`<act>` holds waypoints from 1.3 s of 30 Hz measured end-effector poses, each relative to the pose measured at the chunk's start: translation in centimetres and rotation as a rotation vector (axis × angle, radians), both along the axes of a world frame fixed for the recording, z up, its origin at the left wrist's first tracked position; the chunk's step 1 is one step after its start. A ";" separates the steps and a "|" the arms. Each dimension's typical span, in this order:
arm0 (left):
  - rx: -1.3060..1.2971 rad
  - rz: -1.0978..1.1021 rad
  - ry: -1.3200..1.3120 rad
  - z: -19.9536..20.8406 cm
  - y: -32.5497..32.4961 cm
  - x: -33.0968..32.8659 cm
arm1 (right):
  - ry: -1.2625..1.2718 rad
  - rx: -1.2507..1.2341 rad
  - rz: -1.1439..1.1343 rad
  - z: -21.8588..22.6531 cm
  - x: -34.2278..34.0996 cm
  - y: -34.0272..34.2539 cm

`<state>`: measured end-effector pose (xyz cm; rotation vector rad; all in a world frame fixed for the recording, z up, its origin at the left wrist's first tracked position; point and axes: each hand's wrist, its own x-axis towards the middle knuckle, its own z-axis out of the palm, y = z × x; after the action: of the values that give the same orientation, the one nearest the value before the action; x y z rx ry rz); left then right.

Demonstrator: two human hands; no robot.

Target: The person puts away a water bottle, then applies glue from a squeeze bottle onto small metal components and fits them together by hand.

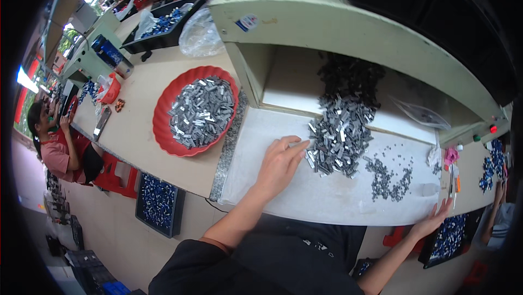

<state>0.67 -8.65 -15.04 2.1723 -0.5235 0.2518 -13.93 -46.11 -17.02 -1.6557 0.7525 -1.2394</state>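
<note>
A heap of small silver-grey metal clips [339, 137] spills out of the box's opening onto the white work surface. My left hand [279, 165] rests at the heap's left edge, fingers loosely stretched, the fingertips at the nearest clips. No piece shows in it. At the right front edge of the work surface is my right hand [432, 220], its fingers apart and nothing visible in them. Between that hand and the heap lies a scatter of tiny dark grey parts [389, 180]. A red scalloped bowl [159, 123] full of similar metal clips stands to the left.
A pale green box [283, 8] arches over the back. A small clear container [429, 189] and a tool with an orange handle [457, 183] lie at right. Left are a blue bottle [111, 55] and black tray [133, 44]. Another person [65, 148] sits far left.
</note>
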 end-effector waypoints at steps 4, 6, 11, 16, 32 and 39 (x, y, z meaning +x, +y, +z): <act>0.068 -0.011 -0.053 1.6 0.7 0.4 | 0.005 0.003 0.042 -0.1 1.4 0.4; 0.128 0.040 -0.056 2.2 1.0 0.8 | 0.033 0.034 0.031 0.4 1.6 0.8; 0.165 -0.019 0.023 1.7 0.2 1.1 | 0.102 -0.127 0.133 -0.4 1.6 0.7; 0.212 -0.052 0.009 1.0 -0.3 0.6 | 0.173 -0.107 0.136 -0.6 1.6 0.8; -0.112 -0.203 0.187 1.9 -1.7 -2.2 | 0.368 -0.136 0.109 0.0 2.3 0.3; -0.083 -0.453 0.295 0.5 -6.4 -4.5 | 0.201 -0.143 0.158 0.8 2.3 1.7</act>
<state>-3.87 -15.01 -14.57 1.9039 -0.7967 -0.2839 -11.60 -44.39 -16.19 -1.9397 0.6504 -1.0462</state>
